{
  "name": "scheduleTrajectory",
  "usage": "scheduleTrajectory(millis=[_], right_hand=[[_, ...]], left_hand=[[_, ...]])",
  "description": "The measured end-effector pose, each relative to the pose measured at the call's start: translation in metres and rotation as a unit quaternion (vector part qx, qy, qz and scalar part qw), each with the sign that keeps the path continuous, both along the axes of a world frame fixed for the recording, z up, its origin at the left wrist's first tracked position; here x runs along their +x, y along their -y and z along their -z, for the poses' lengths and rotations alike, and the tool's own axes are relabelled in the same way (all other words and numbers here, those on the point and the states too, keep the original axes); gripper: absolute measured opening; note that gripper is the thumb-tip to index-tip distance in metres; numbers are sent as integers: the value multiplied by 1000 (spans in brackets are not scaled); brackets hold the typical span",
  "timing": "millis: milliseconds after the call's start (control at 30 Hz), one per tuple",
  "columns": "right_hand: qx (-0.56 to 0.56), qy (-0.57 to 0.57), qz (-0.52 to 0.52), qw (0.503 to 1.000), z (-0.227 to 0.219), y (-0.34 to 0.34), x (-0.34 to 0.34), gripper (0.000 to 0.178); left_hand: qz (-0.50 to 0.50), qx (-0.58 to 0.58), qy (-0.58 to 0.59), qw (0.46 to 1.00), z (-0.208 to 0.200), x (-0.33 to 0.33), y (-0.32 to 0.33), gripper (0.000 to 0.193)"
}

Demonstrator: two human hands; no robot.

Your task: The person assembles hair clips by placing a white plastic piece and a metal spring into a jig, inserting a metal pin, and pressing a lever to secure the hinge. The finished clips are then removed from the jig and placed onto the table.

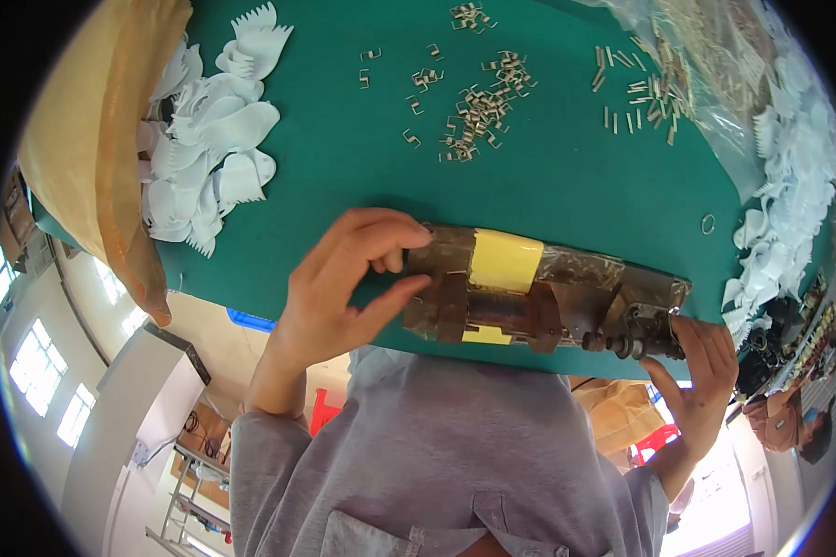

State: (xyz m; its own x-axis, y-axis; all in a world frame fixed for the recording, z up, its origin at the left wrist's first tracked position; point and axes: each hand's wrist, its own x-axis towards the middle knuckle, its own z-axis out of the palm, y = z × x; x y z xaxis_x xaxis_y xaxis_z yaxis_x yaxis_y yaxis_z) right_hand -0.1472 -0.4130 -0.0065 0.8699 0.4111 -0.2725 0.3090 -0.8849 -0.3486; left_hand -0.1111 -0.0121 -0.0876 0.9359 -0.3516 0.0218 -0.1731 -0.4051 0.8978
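A long, worn brown metal jig (581,269) lies near the table's front edge, with a yellow patch (506,262) across its left half. At its right end sits a small mechanism with a round-ended rod (630,347). My left hand (339,283) is at the jig's left end, thumb and index finger apart, with a gap between them; I see nothing in it. My right hand (706,371) grips the right end, fingers at the corner and thumb beside the mechanism. Whether it also pinches a small part is hidden.
Small bent metal clips (478,116) lie scattered beyond the jig. Short metal strips (659,93) are at the far right, by a clear plastic bag (715,56). White comb-edged plastic pieces (209,139) pile up beside a tan sack (93,121); more white pieces (790,186) line the right edge.
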Motion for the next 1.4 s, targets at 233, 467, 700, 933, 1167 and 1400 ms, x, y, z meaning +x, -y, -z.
scheduleTrajectory(millis=[233,467,700,933,1167,1400], right_hand=[[9,-18,0,1000,6,13,-3,53],[-15,-8,6,1000,-11,2,8,49],[46,48,-30,997,-19,-10,30,35],[75,44,-64,994,-19,-32,31,28],[97,50,-78,991,-32,-57,17,26],[185,53,-41,980,-4,-122,-24,31]], left_hand=[[53,-16,-32,998,-4,21,9,51],[68,-12,-119,990,-11,28,12,49],[19,-26,-54,998,-6,20,11,44],[-231,-220,-19,948,9,-13,-12,31],[-294,-243,-2,925,16,-51,-20,24],[-250,-166,67,952,23,-85,-7,22]])
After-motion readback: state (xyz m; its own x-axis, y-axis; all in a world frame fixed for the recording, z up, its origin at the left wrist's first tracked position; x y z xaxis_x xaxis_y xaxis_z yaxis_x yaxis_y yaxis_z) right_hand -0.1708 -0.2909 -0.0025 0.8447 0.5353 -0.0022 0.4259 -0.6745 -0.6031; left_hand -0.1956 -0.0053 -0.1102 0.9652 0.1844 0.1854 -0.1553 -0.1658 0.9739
